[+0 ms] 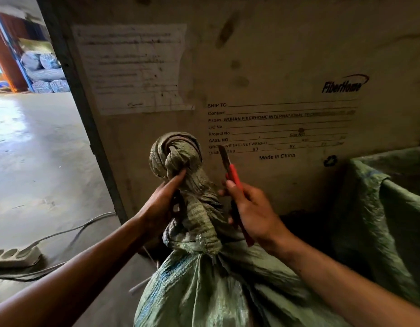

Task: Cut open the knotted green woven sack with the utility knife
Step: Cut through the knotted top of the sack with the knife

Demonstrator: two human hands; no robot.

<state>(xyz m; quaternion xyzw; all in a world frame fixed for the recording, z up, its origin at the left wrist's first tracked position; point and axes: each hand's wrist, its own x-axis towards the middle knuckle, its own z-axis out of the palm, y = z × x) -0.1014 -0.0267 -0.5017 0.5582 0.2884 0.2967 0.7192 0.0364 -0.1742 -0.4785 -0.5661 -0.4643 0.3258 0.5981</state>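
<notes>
Head view faces a large crate panel [263,67] printed with "FiberHome", then "SHIP TO", "Contact", "From: WUHAN FIBERHOME INTERNATIONAL", "L/C No", "Project No", "CASE NO", a weight line, and "Made in China" beside a recycling mark. A faded paper sheet [133,67] pasted at upper left is too blurred to read. The green woven sack [204,291] stands bulging in the lower centre, its contents hidden, its twisted neck rising to a fat knot [176,152]. A second green sack [393,220] lies open at right. The left hand [162,204] is wrapped around the neck just under the knot. The right hand [253,208] is closed around a red utility knife [235,178], blade pointing up, just beside the knot, not touching. A power strip [15,257] lies on the floor at left.
</notes>
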